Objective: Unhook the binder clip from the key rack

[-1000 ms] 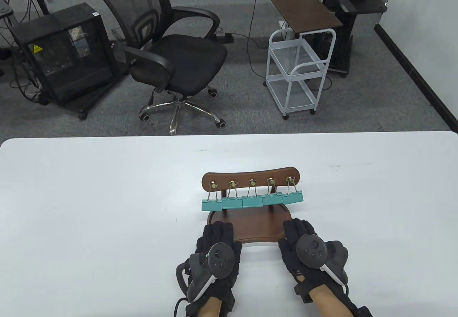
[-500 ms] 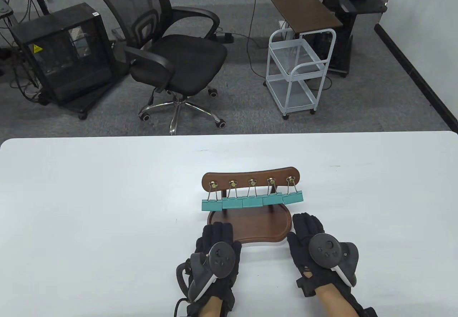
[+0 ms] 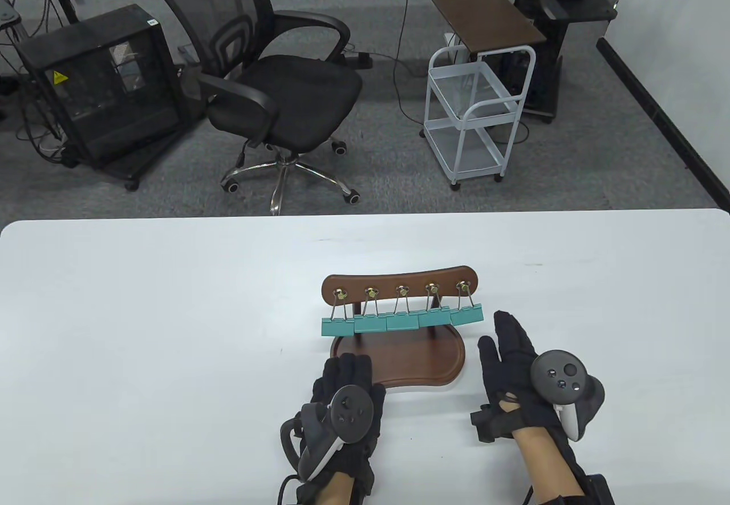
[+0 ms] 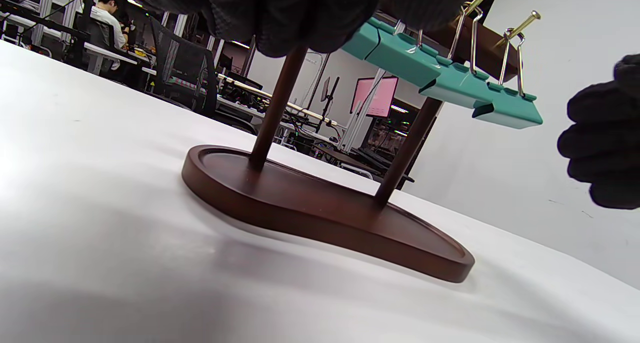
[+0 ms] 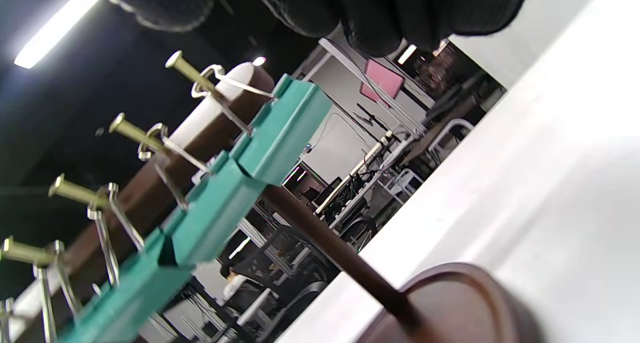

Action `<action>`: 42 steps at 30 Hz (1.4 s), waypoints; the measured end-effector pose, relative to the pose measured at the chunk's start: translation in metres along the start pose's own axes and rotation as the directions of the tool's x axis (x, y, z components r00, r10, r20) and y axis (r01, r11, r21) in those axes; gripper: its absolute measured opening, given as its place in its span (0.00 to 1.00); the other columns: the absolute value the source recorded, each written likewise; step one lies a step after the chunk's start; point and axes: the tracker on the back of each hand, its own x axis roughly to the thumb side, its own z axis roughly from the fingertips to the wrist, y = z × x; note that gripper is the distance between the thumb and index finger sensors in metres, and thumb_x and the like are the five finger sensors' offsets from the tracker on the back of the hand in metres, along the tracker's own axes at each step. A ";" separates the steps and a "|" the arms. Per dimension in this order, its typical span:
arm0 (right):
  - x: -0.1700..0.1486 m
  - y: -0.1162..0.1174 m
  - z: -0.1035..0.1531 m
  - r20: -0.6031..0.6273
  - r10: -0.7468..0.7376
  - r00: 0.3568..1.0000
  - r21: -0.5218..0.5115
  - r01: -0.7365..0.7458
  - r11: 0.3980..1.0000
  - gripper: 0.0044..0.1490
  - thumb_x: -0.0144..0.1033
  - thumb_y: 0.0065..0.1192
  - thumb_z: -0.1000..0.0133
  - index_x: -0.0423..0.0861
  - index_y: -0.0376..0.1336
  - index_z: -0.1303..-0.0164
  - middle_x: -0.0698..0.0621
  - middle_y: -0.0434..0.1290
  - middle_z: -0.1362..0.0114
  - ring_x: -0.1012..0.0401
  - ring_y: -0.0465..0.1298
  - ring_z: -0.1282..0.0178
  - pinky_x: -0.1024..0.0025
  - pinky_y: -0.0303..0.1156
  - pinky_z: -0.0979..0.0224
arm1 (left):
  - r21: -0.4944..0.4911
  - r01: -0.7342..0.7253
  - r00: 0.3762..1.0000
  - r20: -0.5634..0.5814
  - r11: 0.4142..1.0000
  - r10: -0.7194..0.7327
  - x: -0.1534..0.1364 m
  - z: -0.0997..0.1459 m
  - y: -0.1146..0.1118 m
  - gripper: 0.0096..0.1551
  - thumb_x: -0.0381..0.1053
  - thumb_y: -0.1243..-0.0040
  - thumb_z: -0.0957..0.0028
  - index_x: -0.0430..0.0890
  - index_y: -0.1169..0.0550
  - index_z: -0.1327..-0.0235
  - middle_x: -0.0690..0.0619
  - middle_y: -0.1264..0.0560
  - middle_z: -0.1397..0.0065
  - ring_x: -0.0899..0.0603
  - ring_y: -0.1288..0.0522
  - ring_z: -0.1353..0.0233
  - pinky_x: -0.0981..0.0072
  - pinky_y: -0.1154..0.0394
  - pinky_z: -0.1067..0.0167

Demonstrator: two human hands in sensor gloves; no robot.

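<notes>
A brown wooden key rack [image 3: 399, 284] stands on an oval base [image 3: 399, 359] mid-table. Several teal binder clips [image 3: 402, 321] hang from its brass pegs; they also show in the left wrist view [image 4: 440, 78] and the right wrist view [image 5: 240, 168]. My left hand [image 3: 345, 382] rests flat with its fingers on the base's near left edge. My right hand [image 3: 507, 351] is open and empty, fingers extended, right of the base and just below the rightmost clip [image 3: 467, 314], not touching it. It shows at the right edge of the left wrist view [image 4: 602, 133].
The white table [image 3: 142, 328] spreads wide on both sides of the rack. Beyond its far edge are an office chair [image 3: 274, 88], a white cart [image 3: 473, 111] and a black cabinet [image 3: 108, 88] on the floor.
My right hand left the base's near right edge, moved right and away from me, and now has its fingers spread beside the rightmost clip. The left hand and the rack have not moved.
</notes>
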 end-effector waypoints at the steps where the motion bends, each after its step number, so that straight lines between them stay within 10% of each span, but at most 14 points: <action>1: -0.004 0.000 -0.004 -0.042 -0.067 0.997 0.006 0.068 0.998 0.42 0.57 0.54 0.52 0.48 0.54 0.31 0.39 0.59 0.24 0.39 0.60 0.27 0.48 0.63 0.28 | 0.001 -0.001 1.000 0.000 1.000 0.001 0.000 0.000 0.000 0.36 0.64 0.53 0.43 0.54 0.34 0.20 0.50 0.37 0.15 0.40 0.43 0.15 0.44 0.41 0.25; 15: -0.029 0.020 -0.028 -0.221 -0.449 0.866 0.031 0.466 0.884 0.43 0.59 0.55 0.51 0.47 0.54 0.30 0.37 0.59 0.24 0.37 0.60 0.28 0.47 0.63 0.29 | 0.005 -0.013 1.000 0.006 1.000 0.013 -0.002 0.000 0.000 0.36 0.64 0.53 0.43 0.54 0.33 0.21 0.51 0.37 0.15 0.40 0.42 0.15 0.44 0.40 0.25; 42: -0.022 0.026 -0.037 -0.246 -0.389 0.888 0.156 0.432 0.888 0.36 0.43 0.66 0.53 0.47 0.60 0.34 0.37 0.74 0.36 0.41 0.75 0.40 0.49 0.75 0.40 | 0.000 -0.001 1.000 0.008 1.000 0.001 -0.002 0.002 -0.001 0.36 0.63 0.52 0.43 0.54 0.32 0.21 0.50 0.36 0.15 0.40 0.41 0.16 0.44 0.40 0.26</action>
